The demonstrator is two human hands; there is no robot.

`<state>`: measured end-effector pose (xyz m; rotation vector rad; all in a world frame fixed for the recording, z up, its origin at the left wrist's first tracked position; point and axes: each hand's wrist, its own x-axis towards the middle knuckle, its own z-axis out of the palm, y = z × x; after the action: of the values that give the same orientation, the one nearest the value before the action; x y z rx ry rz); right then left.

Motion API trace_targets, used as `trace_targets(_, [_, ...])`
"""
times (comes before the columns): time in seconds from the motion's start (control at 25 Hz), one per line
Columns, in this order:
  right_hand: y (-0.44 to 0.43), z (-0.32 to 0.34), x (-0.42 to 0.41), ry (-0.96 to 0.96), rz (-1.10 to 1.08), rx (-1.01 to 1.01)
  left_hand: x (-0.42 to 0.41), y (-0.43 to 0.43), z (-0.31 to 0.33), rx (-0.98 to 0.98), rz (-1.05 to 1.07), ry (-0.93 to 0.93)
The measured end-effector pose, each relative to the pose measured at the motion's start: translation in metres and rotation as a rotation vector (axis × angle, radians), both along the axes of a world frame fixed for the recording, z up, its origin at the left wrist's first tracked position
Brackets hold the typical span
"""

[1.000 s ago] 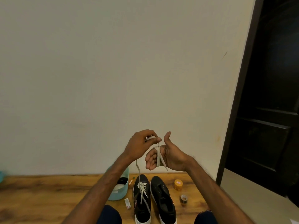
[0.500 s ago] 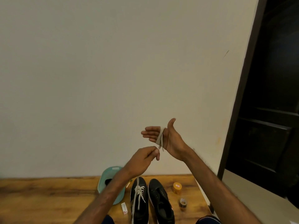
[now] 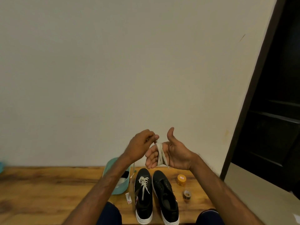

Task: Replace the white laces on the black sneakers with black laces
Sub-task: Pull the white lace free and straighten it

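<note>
Your left hand (image 3: pixel 141 148) pinches the free end of the white lace (image 3: pixel 160 153), which is wound round your loosely open right hand (image 3: pixel 174 153) above the sneakers (image 3: pixel 143 192). Lay each turn snug and flat, with your thumb clear.

The counter (image 3: pixel 48 192) is grained wood with a dull sheen. The sneakers (image 3: pixel 165 197) look like smooth, faintly glossy leather on white rubber soles. The lace (image 3: pixel 159 153) is flat woven cloth. The tub (image 3: pixel 121 188) is matt plastic.
</note>
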<state>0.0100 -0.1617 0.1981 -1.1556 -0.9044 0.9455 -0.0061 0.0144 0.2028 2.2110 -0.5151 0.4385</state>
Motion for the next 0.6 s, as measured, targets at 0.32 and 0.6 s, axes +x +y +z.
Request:
trace_targets(0.32, [-0.020, 0.002, 0.013, -0.160, -0.492, -0.016, -0.020, -0.019, -0.063, 0.039, -0.168, 0.140])
trace_targets(0.6, [-0.018, -0.032, -0.006, -0.153, -0.210, -0.376, -0.011, -0.003, -0.028, 0.095, 0.013, -0.112])
